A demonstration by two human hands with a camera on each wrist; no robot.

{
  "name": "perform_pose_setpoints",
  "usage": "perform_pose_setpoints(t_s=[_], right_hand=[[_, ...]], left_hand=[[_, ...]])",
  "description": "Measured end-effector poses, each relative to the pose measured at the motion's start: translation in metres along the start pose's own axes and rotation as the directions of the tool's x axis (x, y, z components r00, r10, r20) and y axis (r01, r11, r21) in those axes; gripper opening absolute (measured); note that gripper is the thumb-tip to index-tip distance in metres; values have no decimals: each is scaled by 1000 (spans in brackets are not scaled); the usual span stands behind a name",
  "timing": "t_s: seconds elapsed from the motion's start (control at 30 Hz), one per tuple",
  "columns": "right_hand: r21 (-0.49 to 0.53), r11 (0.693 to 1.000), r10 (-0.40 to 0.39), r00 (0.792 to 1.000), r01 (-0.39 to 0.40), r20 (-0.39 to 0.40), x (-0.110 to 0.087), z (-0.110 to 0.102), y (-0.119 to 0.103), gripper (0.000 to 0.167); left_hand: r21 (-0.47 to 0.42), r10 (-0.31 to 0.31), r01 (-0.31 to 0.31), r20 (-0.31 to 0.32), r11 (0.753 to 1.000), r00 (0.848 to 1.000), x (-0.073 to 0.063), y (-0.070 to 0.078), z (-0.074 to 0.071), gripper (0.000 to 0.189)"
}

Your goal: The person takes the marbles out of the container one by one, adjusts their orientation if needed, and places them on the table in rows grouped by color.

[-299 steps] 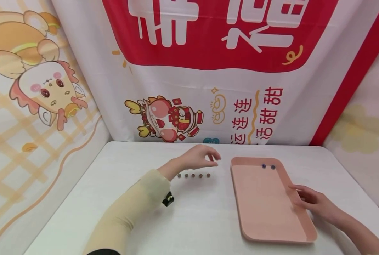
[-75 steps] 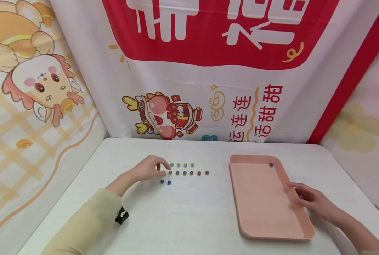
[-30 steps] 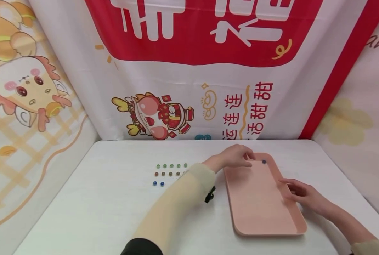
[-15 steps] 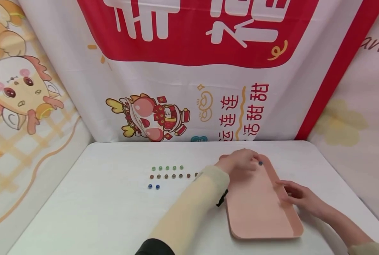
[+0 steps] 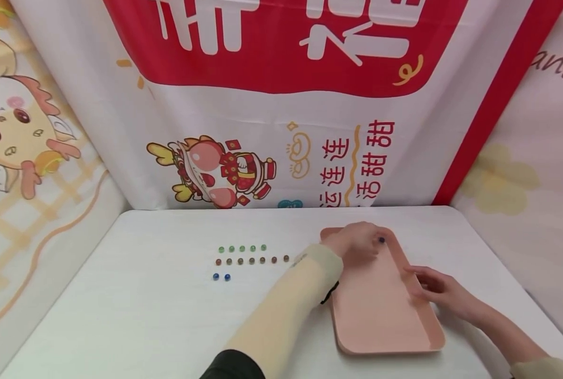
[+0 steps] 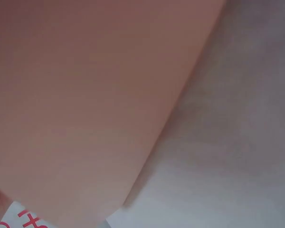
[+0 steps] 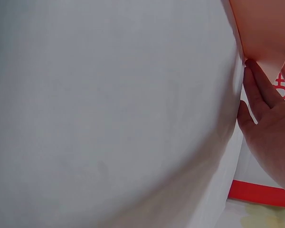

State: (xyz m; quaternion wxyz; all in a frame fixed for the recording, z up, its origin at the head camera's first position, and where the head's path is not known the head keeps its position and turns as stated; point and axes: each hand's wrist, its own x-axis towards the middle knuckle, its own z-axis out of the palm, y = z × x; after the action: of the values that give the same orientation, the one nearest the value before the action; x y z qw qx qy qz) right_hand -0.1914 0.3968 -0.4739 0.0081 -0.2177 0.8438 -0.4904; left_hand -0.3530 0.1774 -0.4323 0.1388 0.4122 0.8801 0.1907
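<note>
In the head view a shallow pink tray (image 5: 381, 310) lies on the right of the white table. My left hand (image 5: 357, 239) reaches into its far end, with thumb and fingertips around a dark blue marble (image 5: 381, 240); the hand's back hides part of the contact. My right hand (image 5: 444, 292) holds the tray's right rim; the right wrist view has that hand's fingers (image 7: 261, 88) against the tray wall (image 7: 263, 28). To the left stand rows of marbles: green (image 5: 242, 248), brownish (image 5: 251, 261) and two blue (image 5: 222, 277). The left wrist view shows mostly tray (image 6: 95, 104), no hand.
The white table (image 5: 144, 310) meets a printed cloth backdrop (image 5: 272, 116) at its far edge. Printed side panels (image 5: 40, 173) stand at left and right. My left sleeve (image 5: 281, 305) crosses in front of the tray's left rim.
Since ten seconds ago, green and blue marbles have appeared left of the tray, and the brownish row extends further left. One blue marble has left the tray. My left hand has moved right into it.
</note>
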Motion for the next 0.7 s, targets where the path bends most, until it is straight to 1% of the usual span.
perform_pose_setpoints(t_s=[0.1,0.23,0.33,0.43,0.57,0.7], right_hand=[[-1,1000,27,1000,-27,1,0,2,-1,48],[-14,998,54,999,-54,-2,-1,2,-2,48],[-15,999,48,999,-48,-7,0,2,-1,48],[-13,999,33,999,-33,-2,1,2,-1,47],[-16,999,28,1000,-28,10,2,1,-1,48],[-23,999,35,999,-35,3,1,0,-2,48]], left_hand=[[-29,-13,13,11,999,1000,-1,0,3,37],[-78,-8,9,17,997,1000,-2,-1,6,44],[-104,-12,15,23,995,1000,-3,-1,8,47],[-134,-35,39,31,990,999,-4,-2,10,47],[-121,-45,47,23,992,999,-3,-3,11,47],[-67,-28,27,-3,997,1000,2,-5,13,44]])
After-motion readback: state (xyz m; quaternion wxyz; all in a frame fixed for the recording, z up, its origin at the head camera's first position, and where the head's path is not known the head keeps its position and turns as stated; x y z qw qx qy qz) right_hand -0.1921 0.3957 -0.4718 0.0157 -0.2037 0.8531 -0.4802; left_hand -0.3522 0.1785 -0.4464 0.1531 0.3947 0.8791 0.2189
